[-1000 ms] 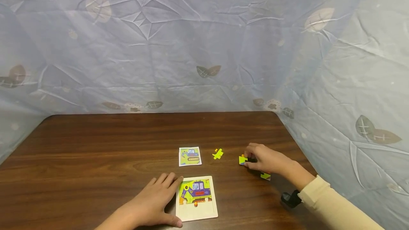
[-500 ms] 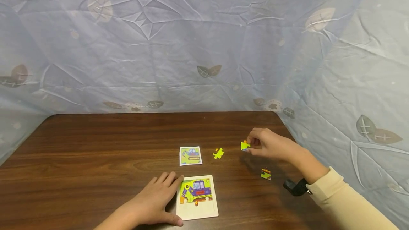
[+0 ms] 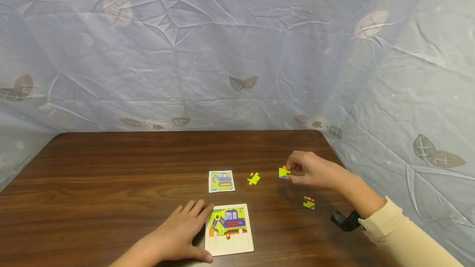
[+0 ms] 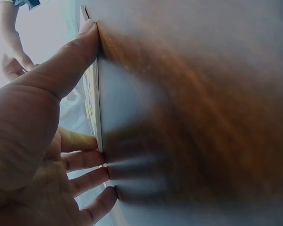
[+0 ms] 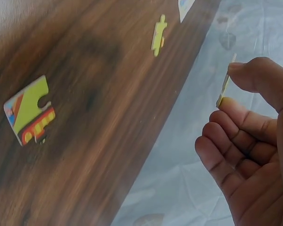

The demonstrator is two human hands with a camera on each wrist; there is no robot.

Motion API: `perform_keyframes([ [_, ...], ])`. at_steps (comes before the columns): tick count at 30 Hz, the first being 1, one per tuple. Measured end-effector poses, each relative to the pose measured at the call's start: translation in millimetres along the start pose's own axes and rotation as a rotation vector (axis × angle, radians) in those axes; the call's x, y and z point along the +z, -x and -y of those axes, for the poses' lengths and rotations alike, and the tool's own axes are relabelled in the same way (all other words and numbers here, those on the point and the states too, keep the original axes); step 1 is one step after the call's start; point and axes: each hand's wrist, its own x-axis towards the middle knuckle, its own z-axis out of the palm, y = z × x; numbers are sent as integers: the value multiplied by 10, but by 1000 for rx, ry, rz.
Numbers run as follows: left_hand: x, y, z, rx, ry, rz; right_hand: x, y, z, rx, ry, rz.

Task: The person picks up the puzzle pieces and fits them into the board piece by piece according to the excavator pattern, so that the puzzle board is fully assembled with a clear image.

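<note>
Between thumb and forefinger my right hand [image 3: 311,170] pinches a yellow-green puzzle piece [image 3: 284,172], held up off the table; the right wrist view shows the piece [image 5: 224,87] edge-on. My left hand [image 3: 182,232] rests at the left side of a pale puzzle board [image 3: 233,249], thumb at its near corner and forefinger at its far corner, fingers mostly straight. The board's upper part holds joined pieces picturing a purple excavator; bare board shows below them. A loose piece [image 3: 309,202] with an orange strip lies right of the board. Another loose yellow-green piece [image 3: 254,179] lies farther back.
A small picture card [image 3: 221,181] of the excavator lies behind the board. All this is on a dark wooden table [image 3: 111,176]. Patterned fabric [image 3: 208,61] hangs behind the table and along its right side.
My right hand has raised the puzzle piece off the table and moved slightly back, uncovering the loose piece with the orange strip. The left hand stays at the board.
</note>
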Motion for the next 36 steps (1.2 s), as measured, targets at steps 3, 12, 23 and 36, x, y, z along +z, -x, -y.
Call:
perform_keyframes([
  [3, 5, 1, 0, 0, -2, -3, 21, 4, 88, -6, 7, 13],
  [12, 19, 0, 4, 0, -10, -5, 144, -60, 456, -97, 90, 37],
  [23, 0, -8, -2, -4, -12, 1, 419, -161, 952, -134, 181, 79],
  [36, 8, -15, 15, -9, 6, 5, 706, -279, 1288, -207, 176, 159],
])
